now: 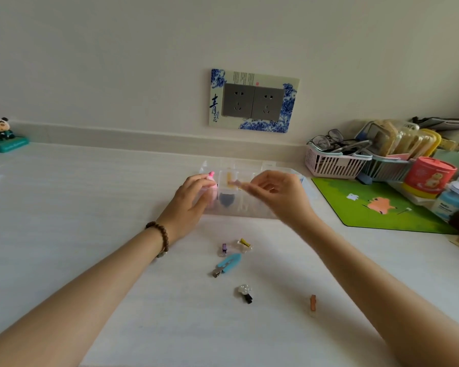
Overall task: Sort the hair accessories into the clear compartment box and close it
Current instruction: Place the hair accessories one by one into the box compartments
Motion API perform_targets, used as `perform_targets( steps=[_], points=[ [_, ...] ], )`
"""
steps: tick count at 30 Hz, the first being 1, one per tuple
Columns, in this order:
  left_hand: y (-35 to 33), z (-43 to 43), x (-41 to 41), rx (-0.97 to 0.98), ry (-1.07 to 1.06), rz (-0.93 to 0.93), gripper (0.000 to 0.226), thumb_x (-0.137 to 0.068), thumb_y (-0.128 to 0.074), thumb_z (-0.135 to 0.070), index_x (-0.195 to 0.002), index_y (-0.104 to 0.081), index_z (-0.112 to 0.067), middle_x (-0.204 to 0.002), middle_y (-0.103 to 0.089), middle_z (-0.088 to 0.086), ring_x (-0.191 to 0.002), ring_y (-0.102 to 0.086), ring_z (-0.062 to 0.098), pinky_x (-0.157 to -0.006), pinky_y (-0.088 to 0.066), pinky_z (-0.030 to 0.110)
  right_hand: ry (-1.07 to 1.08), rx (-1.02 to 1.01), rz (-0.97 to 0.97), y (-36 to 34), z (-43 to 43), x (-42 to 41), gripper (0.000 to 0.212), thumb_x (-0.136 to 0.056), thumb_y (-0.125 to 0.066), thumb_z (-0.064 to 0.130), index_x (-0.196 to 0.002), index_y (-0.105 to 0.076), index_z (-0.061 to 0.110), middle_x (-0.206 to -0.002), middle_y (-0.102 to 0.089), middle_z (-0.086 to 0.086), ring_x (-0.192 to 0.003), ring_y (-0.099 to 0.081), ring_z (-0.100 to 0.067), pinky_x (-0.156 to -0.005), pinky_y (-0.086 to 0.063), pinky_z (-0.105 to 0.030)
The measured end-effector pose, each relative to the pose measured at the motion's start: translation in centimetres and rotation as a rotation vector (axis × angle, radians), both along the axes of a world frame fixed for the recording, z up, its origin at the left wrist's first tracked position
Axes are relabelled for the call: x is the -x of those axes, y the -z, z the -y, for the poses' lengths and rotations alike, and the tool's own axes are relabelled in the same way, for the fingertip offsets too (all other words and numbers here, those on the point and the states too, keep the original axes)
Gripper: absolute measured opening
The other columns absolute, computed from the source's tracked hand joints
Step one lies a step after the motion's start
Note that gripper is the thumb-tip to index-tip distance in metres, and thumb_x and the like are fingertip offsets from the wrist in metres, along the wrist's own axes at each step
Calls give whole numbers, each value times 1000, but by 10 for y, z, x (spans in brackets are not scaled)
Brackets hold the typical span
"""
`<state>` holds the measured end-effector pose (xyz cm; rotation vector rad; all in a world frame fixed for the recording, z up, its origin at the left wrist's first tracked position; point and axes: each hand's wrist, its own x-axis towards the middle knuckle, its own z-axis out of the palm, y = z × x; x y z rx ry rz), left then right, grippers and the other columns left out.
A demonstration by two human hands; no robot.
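Observation:
The clear compartment box [239, 209] lies open on the white table, its lid tipped back toward the wall. My left hand [190, 200] rests at the box's left end and holds a pink hair clip [211, 178]. My right hand [278, 194] hovers over the box's middle, pinching a small tan clip [236, 184]. A dark item [226, 200] lies in one compartment. Loose on the table nearer to me are a purple clip [224, 249], a yellow clip [245, 243], a blue clip [227, 264], a pearly black clip [245, 293] and an orange clip [313, 303].
A green mat [376, 205] lies right of the box. Behind it stand a pink basket [331, 162] with glasses, a red tin [428, 177] and several jars. A panda figure [2, 135] sits far left. A double wall socket [253, 102] is above the box.

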<state>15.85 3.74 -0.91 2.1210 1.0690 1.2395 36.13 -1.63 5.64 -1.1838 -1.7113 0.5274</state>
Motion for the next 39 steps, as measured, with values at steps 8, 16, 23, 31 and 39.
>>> perform_targets(
  steps=[8, 16, 23, 31, 39],
  points=[
    [2, -1, 1, 3, -22, -9, 47, -87, -35, -50, -119, -54, -21, -134, -41, -12, -127, -36, 2, -109, -30, 34, 2, 65, 131, -29, -43, -13, 17, -79, -71, 19, -85, -71, 2, -70, -68, 5, -57, -62, 6, -61, -50, -12],
    [0, 1, 1, 16, -22, -25, 52, -84, -34, -59, -118, -53, -24, -133, -40, -14, -125, -36, 2, -107, -28, 25, 67, -105, 535, -18, -49, -13, 21, -87, -61, 18, -107, -62, 17, -90, -61, 8, -73, -57, -9, -67, -48, -22],
    [0, 3, 0, -7, -15, -14, 52, -83, -34, -55, -116, -55, -21, -131, -42, -13, -121, -37, -8, -103, -26, 16, -276, 116, 551, 8, 1, -16, 16, -85, -64, 26, -100, -69, 22, -91, -66, 11, -73, -58, -5, -63, -46, -14],
    [0, 2, 1, -68, -10, -32, 51, -85, -34, -49, -116, -56, -15, -128, -43, -11, -117, -35, -17, -103, -26, 11, -349, 311, 587, 29, 6, -25, 28, -76, -73, 33, -104, -70, 29, -94, -58, 7, -77, -53, -8, -67, -44, -13],
    [-2, 5, 1, -43, -26, -59, 29, -95, -40, -27, -118, -54, -16, -131, -41, -12, -118, -35, -14, -103, -27, 14, -333, 270, 293, 28, 7, -21, 12, -80, -70, 12, -89, -63, 15, -84, -68, -1, -68, -58, -6, -64, -48, -16]
  ],
)
